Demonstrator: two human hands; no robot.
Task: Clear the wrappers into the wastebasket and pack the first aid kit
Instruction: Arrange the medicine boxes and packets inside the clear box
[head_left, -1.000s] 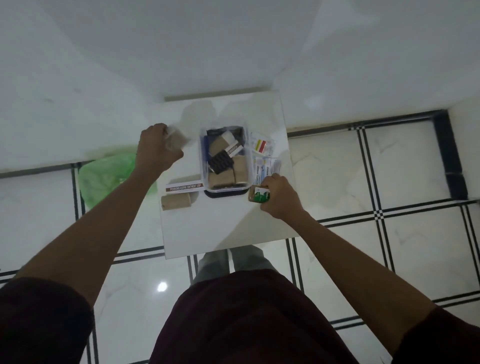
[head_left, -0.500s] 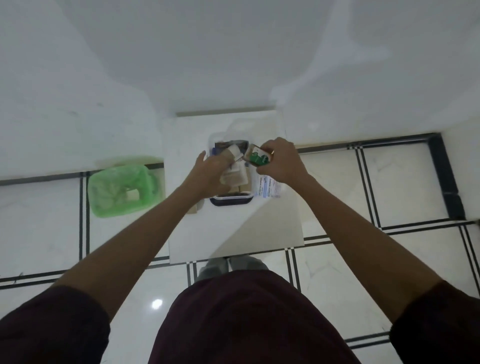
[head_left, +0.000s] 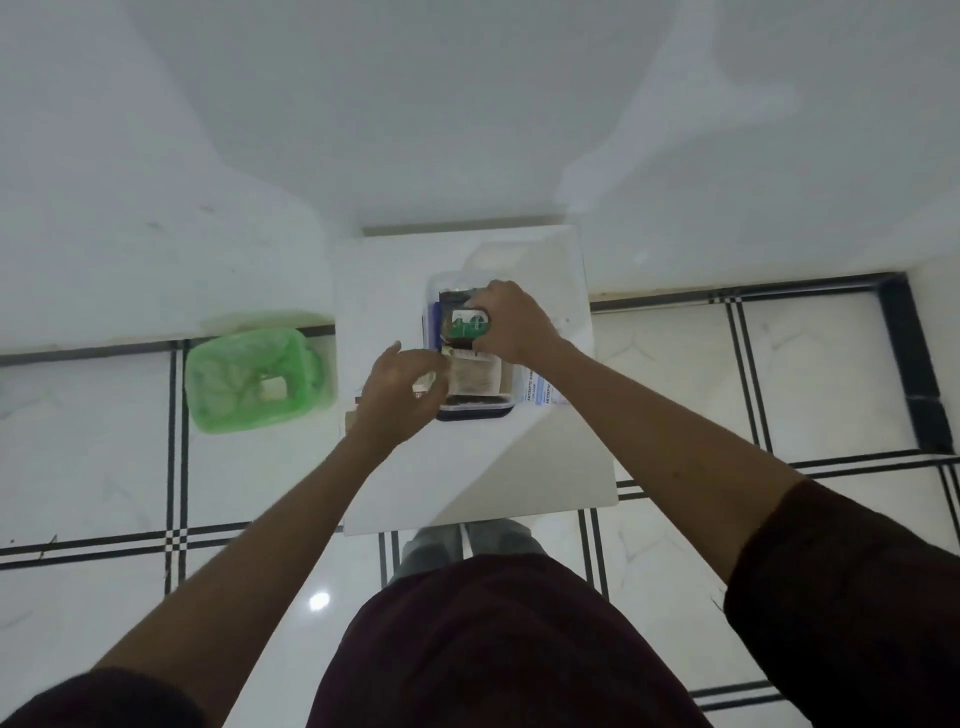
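Left hand (head_left: 402, 387) hovers at the near-left edge of the clear kit box (head_left: 470, 358) on the white counter (head_left: 540, 467), fingers half-curled, grip unclear, right hand (head_left: 511, 325) beyond clamps a green-labelled packet (head_left: 467, 325) over the box, green wastebasket (head_left: 257, 379) on the floor left.

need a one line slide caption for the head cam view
Right hand sets a green packet into the kit box on the table; left hand beside it, green wastebasket on the floor.

Dark maroon short sleeves (head_left: 852, 613), bare forearms
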